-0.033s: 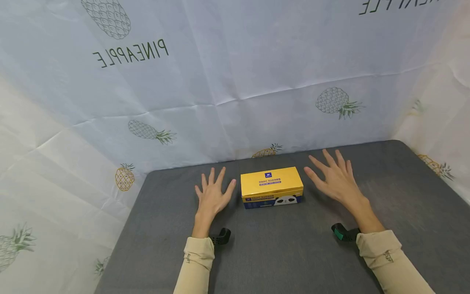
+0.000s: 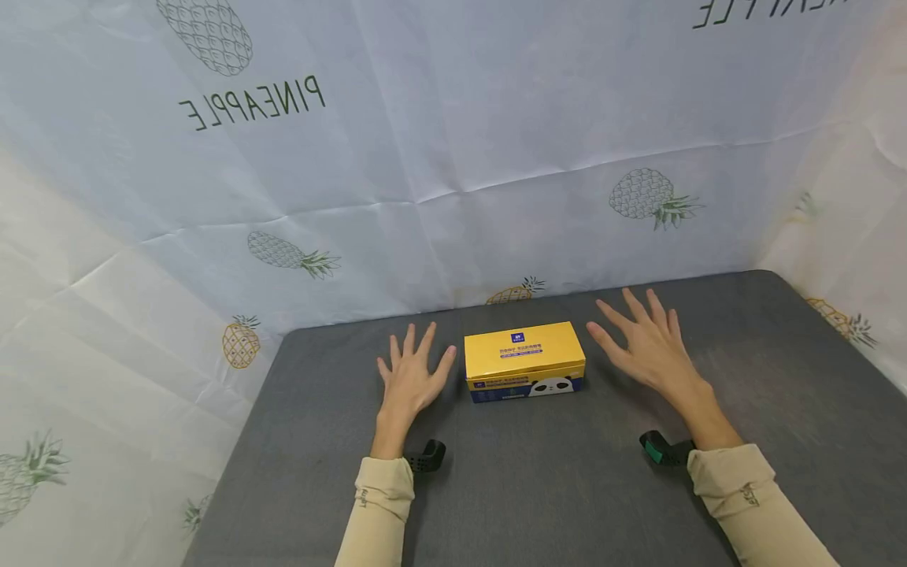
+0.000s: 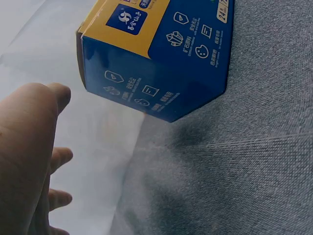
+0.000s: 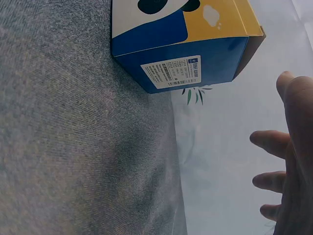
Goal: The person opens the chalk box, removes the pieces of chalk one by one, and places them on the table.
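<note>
A yellow and blue cardboard box [image 2: 524, 352] with a panda printed on its front stands on the dark grey table, its lid closed. To its left, my left hand [image 2: 409, 386] is spread with straight fingers, the thumb a short gap from the box. On the other side my right hand [image 2: 652, 350] is spread too, thumb pointing toward the box without touching it. The left wrist view shows the blue end of the box [image 3: 142, 83] beyond the thumb. In the right wrist view, a white label [image 4: 172, 71] sits on the other end. Both hands hold nothing.
The grey table [image 2: 538, 488] meets a white curtain [image 2: 453, 157] printed with pineapples along its back edge. More curtain hangs at the left and right sides. Each wrist wears a black band mount, the left one [image 2: 427, 457] and the right one [image 2: 664, 449].
</note>
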Demonstrator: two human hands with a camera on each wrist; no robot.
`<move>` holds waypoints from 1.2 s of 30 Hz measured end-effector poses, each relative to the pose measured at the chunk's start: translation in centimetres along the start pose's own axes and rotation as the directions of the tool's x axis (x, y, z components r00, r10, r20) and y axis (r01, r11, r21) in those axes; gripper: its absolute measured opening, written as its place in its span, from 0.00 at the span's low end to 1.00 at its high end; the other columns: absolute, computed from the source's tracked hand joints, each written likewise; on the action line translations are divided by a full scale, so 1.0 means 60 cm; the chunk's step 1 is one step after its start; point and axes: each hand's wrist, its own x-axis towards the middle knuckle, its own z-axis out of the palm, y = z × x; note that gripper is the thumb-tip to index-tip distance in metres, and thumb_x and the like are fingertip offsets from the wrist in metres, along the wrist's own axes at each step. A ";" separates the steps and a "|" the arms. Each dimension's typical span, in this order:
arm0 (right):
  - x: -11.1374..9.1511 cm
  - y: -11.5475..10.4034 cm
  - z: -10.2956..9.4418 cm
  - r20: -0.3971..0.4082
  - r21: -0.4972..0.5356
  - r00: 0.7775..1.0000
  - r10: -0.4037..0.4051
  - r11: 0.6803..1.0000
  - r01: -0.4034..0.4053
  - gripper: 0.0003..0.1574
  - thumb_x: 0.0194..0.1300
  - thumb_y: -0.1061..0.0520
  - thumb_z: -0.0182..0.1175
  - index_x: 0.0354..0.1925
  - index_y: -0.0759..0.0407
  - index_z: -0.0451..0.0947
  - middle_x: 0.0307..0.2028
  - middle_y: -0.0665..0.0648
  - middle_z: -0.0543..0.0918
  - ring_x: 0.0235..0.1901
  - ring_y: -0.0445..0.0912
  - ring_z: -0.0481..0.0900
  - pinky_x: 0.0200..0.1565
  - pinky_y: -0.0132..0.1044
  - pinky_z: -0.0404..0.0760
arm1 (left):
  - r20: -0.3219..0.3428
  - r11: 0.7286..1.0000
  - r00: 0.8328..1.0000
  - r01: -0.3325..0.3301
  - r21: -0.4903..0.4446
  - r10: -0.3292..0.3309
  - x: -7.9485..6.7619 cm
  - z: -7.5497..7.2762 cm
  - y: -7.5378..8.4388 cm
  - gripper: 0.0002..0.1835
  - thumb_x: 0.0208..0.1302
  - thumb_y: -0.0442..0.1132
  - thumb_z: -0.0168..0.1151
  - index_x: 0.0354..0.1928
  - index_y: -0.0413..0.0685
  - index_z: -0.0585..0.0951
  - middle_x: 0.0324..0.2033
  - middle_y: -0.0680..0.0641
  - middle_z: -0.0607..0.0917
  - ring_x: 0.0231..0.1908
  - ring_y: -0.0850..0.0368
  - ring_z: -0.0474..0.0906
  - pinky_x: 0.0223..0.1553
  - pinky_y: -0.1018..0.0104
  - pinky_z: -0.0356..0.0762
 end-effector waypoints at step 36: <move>-0.018 0.007 -0.003 -0.027 0.068 0.999 -0.028 0.997 0.030 0.42 0.78 0.33 0.47 0.75 0.58 0.66 0.75 0.76 0.60 0.71 0.79 0.55 0.61 0.84 0.61 | 0.145 0.859 0.923 -0.263 -0.439 0.357 0.004 0.035 0.017 0.50 0.65 0.63 0.64 0.81 0.48 0.56 0.78 0.41 0.63 0.78 0.40 0.58 0.75 0.33 0.61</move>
